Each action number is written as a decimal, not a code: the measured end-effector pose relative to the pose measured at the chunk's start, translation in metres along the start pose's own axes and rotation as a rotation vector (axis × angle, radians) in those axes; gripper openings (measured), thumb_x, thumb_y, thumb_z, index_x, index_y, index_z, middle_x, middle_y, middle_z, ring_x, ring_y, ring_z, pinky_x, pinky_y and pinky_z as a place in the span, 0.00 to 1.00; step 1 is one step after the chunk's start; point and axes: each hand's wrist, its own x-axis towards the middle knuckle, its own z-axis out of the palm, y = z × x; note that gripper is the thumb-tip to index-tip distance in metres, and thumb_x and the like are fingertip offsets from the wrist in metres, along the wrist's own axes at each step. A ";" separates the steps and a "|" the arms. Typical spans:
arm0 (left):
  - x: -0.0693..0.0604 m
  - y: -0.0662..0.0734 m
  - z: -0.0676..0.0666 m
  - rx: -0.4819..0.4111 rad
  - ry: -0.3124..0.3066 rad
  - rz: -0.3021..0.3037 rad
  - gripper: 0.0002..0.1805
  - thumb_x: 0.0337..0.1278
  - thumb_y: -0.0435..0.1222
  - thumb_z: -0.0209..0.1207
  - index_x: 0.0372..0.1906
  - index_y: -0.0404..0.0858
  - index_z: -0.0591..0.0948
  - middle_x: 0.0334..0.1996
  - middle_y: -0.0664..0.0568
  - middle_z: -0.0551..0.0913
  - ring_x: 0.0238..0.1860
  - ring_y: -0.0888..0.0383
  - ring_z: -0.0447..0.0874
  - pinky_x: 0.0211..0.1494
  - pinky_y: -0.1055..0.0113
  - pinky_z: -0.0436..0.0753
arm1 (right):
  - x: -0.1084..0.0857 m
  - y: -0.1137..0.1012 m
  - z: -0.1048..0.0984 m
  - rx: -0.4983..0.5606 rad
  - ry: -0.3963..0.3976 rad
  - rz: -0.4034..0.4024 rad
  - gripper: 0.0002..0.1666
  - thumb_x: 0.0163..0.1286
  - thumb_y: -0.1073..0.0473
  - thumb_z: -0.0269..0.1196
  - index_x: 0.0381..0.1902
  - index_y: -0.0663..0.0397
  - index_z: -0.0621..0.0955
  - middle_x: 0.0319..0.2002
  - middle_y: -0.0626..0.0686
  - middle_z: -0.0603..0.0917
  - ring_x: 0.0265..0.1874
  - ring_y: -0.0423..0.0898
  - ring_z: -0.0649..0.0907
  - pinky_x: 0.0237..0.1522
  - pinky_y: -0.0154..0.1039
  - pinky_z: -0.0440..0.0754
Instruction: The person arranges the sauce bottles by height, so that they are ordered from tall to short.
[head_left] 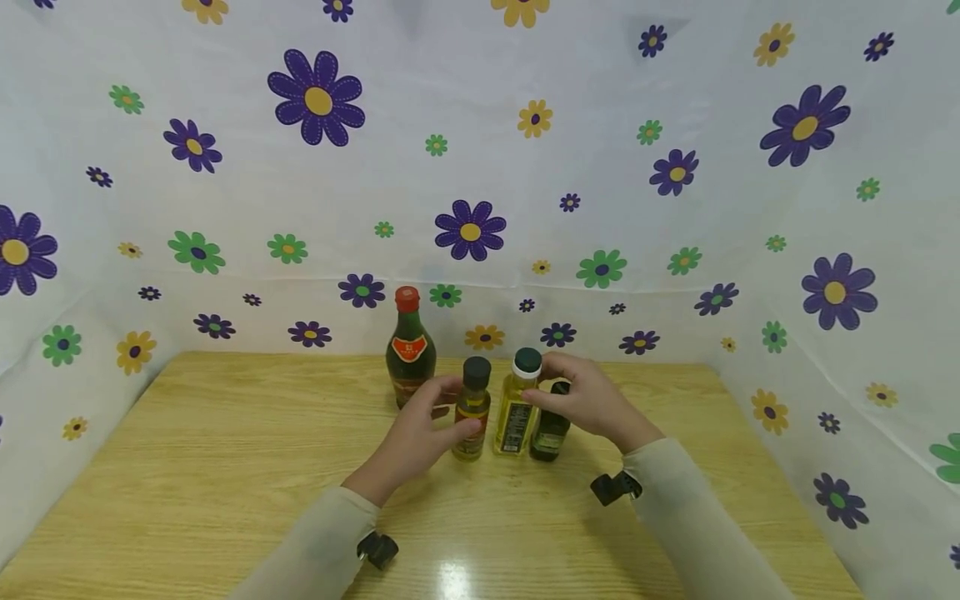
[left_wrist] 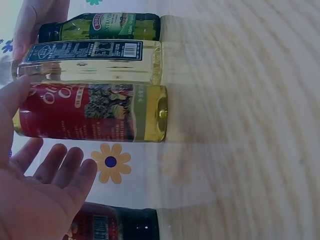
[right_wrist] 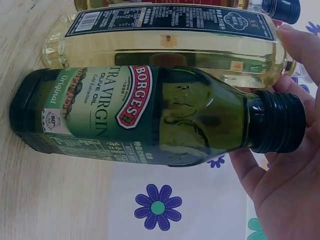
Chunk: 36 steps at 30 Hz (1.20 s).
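Note:
My left hand (head_left: 420,433) is beside a small oil bottle with a red label (left_wrist: 75,112) and a black cap. Its thumb lies close against that bottle, while the other fingers (left_wrist: 60,165) are spread apart from it. My right hand (head_left: 592,400) holds a clear bottle of yellow oil (head_left: 515,417) near its neck, thumb in front and fingers behind. That bottle has a dark green cap and a dark label. Just to its right stands a dark green Borges olive oil bottle (right_wrist: 125,115), under the right palm in the head view. All three bottles stand upright, side by side.
A taller dark green bottle (head_left: 411,354) with a red cap stands behind and left of the left hand. The wooden table (head_left: 225,467) meets a white flowered cloth (head_left: 420,183) at the back and sides.

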 end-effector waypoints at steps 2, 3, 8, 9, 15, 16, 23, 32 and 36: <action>0.001 -0.001 0.001 -0.010 -0.001 0.001 0.31 0.63 0.38 0.71 0.69 0.43 0.74 0.61 0.52 0.78 0.65 0.47 0.77 0.70 0.44 0.74 | 0.000 -0.001 0.001 0.007 0.005 -0.004 0.13 0.69 0.48 0.72 0.48 0.42 0.86 0.49 0.44 0.86 0.53 0.49 0.83 0.60 0.59 0.79; 0.001 -0.002 0.001 -0.015 -0.003 0.000 0.30 0.63 0.38 0.71 0.69 0.43 0.74 0.61 0.52 0.78 0.65 0.47 0.78 0.70 0.45 0.74 | 0.000 -0.001 0.002 0.009 0.006 -0.006 0.13 0.69 0.48 0.72 0.48 0.42 0.86 0.49 0.44 0.86 0.53 0.48 0.83 0.60 0.59 0.79; 0.002 -0.002 0.002 -0.021 -0.025 -0.023 0.28 0.65 0.39 0.69 0.67 0.43 0.74 0.59 0.52 0.80 0.63 0.50 0.79 0.70 0.48 0.76 | -0.001 0.002 0.004 0.028 0.012 -0.009 0.13 0.69 0.49 0.72 0.48 0.43 0.86 0.49 0.45 0.86 0.53 0.49 0.83 0.60 0.60 0.78; 0.002 -0.001 0.002 -0.018 -0.033 -0.024 0.28 0.66 0.39 0.69 0.68 0.43 0.74 0.58 0.52 0.80 0.62 0.51 0.80 0.70 0.49 0.76 | -0.001 0.003 0.004 0.031 0.013 -0.011 0.13 0.69 0.49 0.72 0.49 0.44 0.86 0.49 0.45 0.86 0.53 0.49 0.83 0.60 0.60 0.78; 0.003 -0.002 0.000 0.017 -0.066 -0.005 0.27 0.69 0.40 0.67 0.69 0.44 0.73 0.57 0.54 0.80 0.60 0.54 0.79 0.67 0.50 0.78 | -0.001 0.003 0.005 0.045 0.026 -0.004 0.11 0.70 0.50 0.71 0.48 0.43 0.86 0.50 0.45 0.84 0.54 0.50 0.82 0.61 0.61 0.77; 0.003 -0.002 -0.001 0.029 -0.066 -0.005 0.27 0.69 0.41 0.67 0.69 0.45 0.73 0.57 0.54 0.81 0.59 0.54 0.80 0.66 0.50 0.79 | -0.001 0.003 0.006 0.049 0.027 -0.002 0.11 0.70 0.50 0.71 0.47 0.43 0.86 0.51 0.45 0.84 0.55 0.50 0.82 0.61 0.60 0.77; -0.003 -0.004 -0.008 0.190 -0.058 0.026 0.28 0.70 0.44 0.65 0.71 0.48 0.73 0.57 0.58 0.82 0.58 0.58 0.80 0.63 0.52 0.80 | -0.001 0.003 0.010 0.067 0.020 -0.013 0.10 0.71 0.50 0.71 0.46 0.42 0.85 0.48 0.44 0.83 0.51 0.50 0.81 0.56 0.53 0.78; -0.013 -0.009 -0.021 0.165 0.000 0.018 0.27 0.63 0.43 0.71 0.65 0.50 0.78 0.52 0.61 0.85 0.52 0.61 0.82 0.58 0.55 0.81 | -0.002 0.002 0.008 0.078 0.029 -0.012 0.09 0.71 0.50 0.71 0.46 0.43 0.85 0.47 0.45 0.83 0.49 0.49 0.81 0.52 0.51 0.79; -0.017 -0.016 -0.031 0.122 0.026 -0.008 0.26 0.58 0.44 0.74 0.62 0.52 0.81 0.51 0.61 0.85 0.50 0.60 0.83 0.57 0.56 0.82 | -0.004 0.003 0.008 0.081 0.031 -0.009 0.10 0.71 0.50 0.71 0.47 0.42 0.86 0.49 0.44 0.83 0.51 0.47 0.82 0.54 0.51 0.80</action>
